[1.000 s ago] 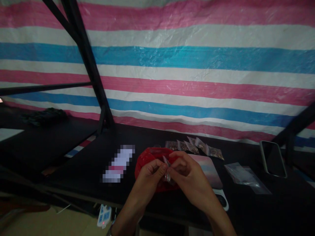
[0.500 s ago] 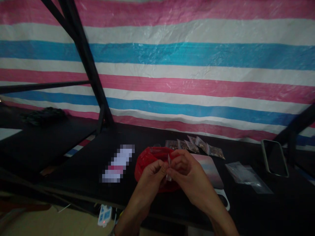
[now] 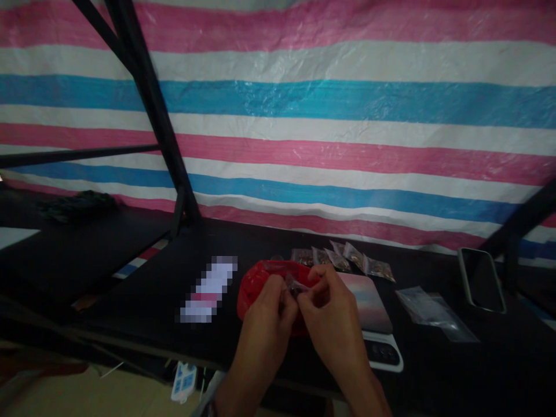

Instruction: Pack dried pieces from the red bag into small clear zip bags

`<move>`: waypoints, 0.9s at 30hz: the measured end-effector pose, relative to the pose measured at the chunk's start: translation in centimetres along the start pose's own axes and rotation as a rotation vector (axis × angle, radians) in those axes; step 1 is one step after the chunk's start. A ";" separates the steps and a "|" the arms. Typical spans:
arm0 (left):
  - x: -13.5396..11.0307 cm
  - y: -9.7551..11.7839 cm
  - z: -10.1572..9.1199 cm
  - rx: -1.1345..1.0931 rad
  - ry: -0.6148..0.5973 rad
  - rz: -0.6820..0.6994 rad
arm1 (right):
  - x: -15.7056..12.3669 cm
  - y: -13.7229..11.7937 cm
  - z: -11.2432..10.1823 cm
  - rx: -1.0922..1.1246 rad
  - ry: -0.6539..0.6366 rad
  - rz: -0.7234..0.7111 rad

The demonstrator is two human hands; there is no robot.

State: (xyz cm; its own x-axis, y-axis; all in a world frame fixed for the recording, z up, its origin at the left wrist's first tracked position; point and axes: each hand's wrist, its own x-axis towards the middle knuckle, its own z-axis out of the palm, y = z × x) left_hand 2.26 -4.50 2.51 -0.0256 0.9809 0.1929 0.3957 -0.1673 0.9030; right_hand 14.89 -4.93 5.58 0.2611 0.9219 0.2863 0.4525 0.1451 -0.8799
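My left hand (image 3: pixel 270 310) and my right hand (image 3: pixel 329 307) meet over a red plastic bag (image 3: pixel 252 284). Between their fingertips is a small clear plastic bag (image 3: pixel 295 285), pinched from both sides, with something dark showing in it. The red bag's inside is mostly hidden behind my hands. Just right of it lies a kitchen scale (image 3: pixel 369 304) with a shiny plate and a dark button panel. Behind the scale, several filled zip bags (image 3: pixel 354 255) with brownish contents lie in a row.
Flat clear bags (image 3: pixel 434 313) lie on the black table (image 3: pixel 260 237) at the right, beside a phone (image 3: pixel 482 281). A blurred-out pale item (image 3: pixel 211 289) is on the left. A power strip (image 3: pixel 183 382) hangs below the front edge. Black metal posts (image 3: pixel 152 98) stand before striped sheeting (image 3: pixel 325 98).
Both hands have turned, and the small bag between them has tilted from upright to slanting. My right forearm has shifted left, uncovering more of the scale's button panel.
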 end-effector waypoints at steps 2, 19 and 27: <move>0.3 -0.2 -0.5 -0.003 0.012 0.033 | 0.2 0.1 -0.3 -0.005 -0.007 -0.029; 2.2 -4.5 -3.1 0.480 0.184 0.239 | 2.4 3.8 2.7 0.388 -0.038 0.137; 3.1 -5.3 -4.4 0.286 0.250 0.124 | 2.2 3.3 2.6 0.038 -0.026 0.008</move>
State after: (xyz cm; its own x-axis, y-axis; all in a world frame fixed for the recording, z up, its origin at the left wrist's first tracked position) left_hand -3.99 -1.01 0.02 -0.1705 0.8947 0.4129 0.6483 -0.2138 0.7308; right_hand 14.70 -1.54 2.33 0.2426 0.9319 0.2698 0.4175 0.1507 -0.8961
